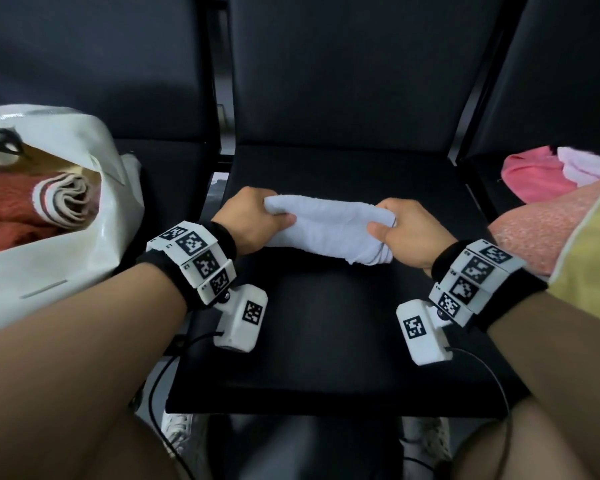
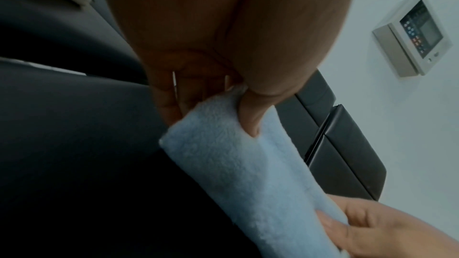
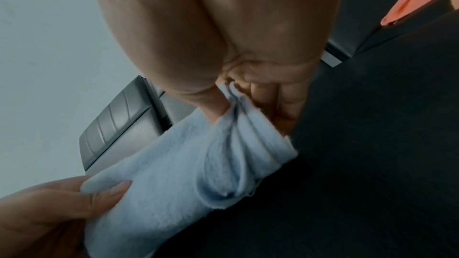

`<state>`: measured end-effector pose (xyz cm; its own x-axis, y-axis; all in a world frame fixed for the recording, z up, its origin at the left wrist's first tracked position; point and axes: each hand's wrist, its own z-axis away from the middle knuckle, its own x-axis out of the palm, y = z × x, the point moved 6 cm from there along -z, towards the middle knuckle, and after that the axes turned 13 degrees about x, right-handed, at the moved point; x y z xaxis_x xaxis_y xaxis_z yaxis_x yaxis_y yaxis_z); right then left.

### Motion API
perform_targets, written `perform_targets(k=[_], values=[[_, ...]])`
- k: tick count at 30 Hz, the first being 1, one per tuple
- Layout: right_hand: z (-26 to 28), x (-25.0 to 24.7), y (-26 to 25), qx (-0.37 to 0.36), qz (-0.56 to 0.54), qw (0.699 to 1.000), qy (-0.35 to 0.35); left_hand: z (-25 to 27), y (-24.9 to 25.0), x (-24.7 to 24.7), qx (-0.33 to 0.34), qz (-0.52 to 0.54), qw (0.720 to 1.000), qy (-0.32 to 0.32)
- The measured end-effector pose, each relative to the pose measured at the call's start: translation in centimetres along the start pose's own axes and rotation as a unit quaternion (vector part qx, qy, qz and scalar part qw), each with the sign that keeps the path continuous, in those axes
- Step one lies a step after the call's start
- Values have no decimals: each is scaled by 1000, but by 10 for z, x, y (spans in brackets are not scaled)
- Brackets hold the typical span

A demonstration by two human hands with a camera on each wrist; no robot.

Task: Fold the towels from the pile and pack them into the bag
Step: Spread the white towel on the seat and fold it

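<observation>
A pale blue towel [image 1: 329,230], folded into a thick strip, is held just above the black middle seat [image 1: 326,341]. My left hand [image 1: 257,216] pinches its left end, thumb on top of the towel [image 2: 238,166]. My right hand [image 1: 400,225] pinches the right end, where the layered edges of the towel [image 3: 198,166] bunch and hang open. A white bag [image 1: 66,237] stands on the left seat with a folded rust-red towel [image 1: 21,209] inside. On the right seat lies the pile: a pink towel [image 1: 530,178] and a white one [image 1: 586,168].
Black seat backs [image 1: 361,71] rise behind all three seats. A speckled pink cloth and a yellow one [image 1: 593,258] lie at the right edge by my right forearm. Cables [image 1: 160,393] run from both wrist cameras down past the seat front. A wall panel [image 2: 414,36] shows in the left wrist view.
</observation>
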<state>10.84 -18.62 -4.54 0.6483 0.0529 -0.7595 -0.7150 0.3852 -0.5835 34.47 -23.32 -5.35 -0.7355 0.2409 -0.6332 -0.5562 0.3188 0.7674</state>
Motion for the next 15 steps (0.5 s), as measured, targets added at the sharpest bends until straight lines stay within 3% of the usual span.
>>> perform_targets(k=[4, 7, 10, 15], values=[[-1, 1, 1, 18, -50, 998, 25, 0, -5, 3, -15, 10, 1000, 3], [-1, 10, 6, 35, -106, 994, -24, 0, -7, 1, -14, 9, 1000, 20], [3, 14, 5, 40, -86, 993, -67, -1, -2, -5, 13, 29, 998, 52], [-3, 3, 5, 36, -161, 986, -3, -1, 9, -13, 58, 68, 990, 111]])
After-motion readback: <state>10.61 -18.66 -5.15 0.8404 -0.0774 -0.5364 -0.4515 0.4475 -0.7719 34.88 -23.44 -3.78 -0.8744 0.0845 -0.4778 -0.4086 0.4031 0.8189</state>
